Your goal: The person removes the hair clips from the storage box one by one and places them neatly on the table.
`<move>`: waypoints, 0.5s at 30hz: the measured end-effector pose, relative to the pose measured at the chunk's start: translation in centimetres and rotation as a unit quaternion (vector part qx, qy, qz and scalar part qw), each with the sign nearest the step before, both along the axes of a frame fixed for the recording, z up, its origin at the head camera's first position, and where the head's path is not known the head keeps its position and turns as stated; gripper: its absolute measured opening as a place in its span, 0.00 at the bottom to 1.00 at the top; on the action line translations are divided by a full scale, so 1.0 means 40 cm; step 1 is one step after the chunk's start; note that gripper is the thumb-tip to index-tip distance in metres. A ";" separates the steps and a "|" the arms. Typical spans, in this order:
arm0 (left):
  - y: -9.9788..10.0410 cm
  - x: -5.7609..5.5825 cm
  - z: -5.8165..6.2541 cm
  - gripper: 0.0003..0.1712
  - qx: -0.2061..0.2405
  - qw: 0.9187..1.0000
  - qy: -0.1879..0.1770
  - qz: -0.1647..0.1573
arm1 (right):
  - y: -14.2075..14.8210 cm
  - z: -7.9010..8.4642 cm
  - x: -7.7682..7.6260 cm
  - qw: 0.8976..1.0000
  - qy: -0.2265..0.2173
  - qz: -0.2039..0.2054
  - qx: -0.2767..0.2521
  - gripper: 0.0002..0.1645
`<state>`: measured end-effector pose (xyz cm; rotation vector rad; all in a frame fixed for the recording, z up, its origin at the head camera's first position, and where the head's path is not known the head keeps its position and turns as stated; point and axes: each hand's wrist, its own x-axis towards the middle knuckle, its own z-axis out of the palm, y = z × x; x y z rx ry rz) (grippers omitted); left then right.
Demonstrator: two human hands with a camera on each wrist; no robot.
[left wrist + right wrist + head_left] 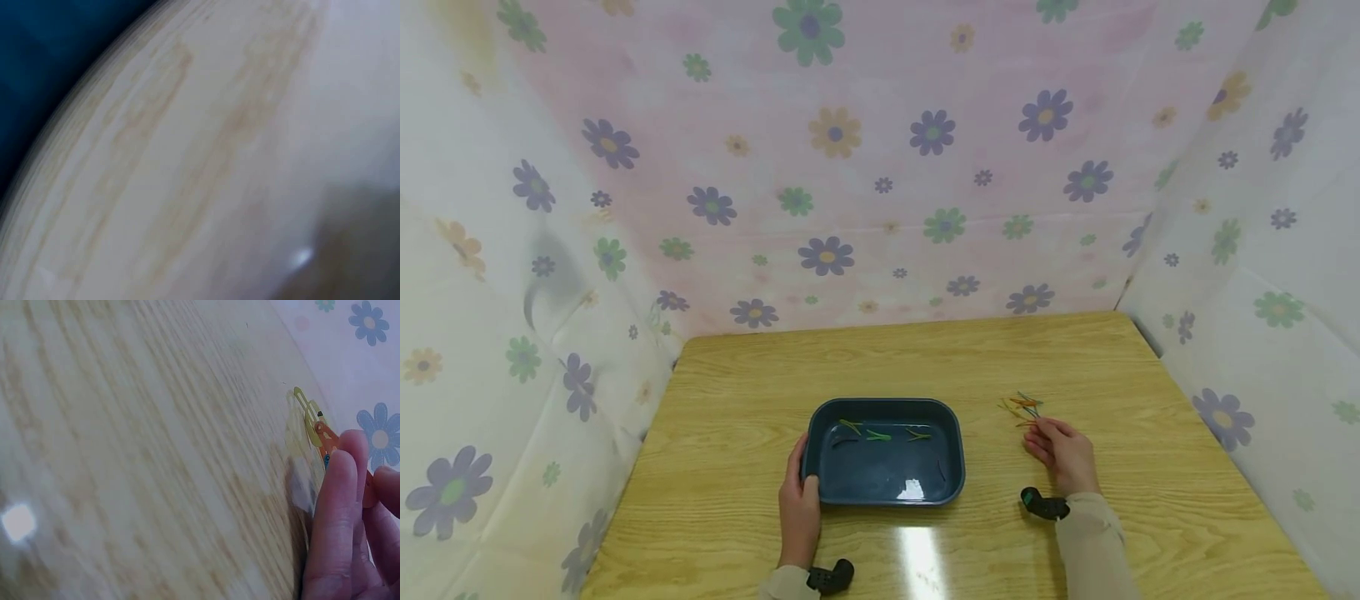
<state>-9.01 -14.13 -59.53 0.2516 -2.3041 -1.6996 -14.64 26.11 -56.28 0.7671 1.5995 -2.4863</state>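
A dark blue rectangular tray (887, 492) lies on the table, and my left hand (800, 508) grips its left side, thumb over the rim. Inside it are a green hair clip (878, 436), two yellowish ones and thin dark pieces, too small to make out. Right of the tray, my right hand (1063, 454) is at a small pile of coloured hair clips (1025, 402). In the right wrist view, its fingers (337, 519) and thumb pinch an orange hair clip (370, 494), partly hidden by them. A yellow clip (304, 407) lies just beyond the fingertips.
The wood-grain table (730, 400) reaches back to a flower-printed cloth (887, 208), which also hangs at both sides. A bright light reflection (920, 558) shows in front of the tray. The left wrist view is blurred, with mostly table surface and a dark blue corner.
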 end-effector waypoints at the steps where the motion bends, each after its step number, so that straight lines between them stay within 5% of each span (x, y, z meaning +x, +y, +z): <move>1: 0.000 0.000 -0.002 0.37 -0.003 1.000 0.001 0.000 | 0.000 0.001 0.000 1.000 -0.002 -0.002 0.003 0.24; 15: 0.003 0.001 -0.002 0.37 -0.013 1.000 0.016 0.007 | -0.009 0.007 -0.003 0.999 -0.014 -0.019 0.033 0.24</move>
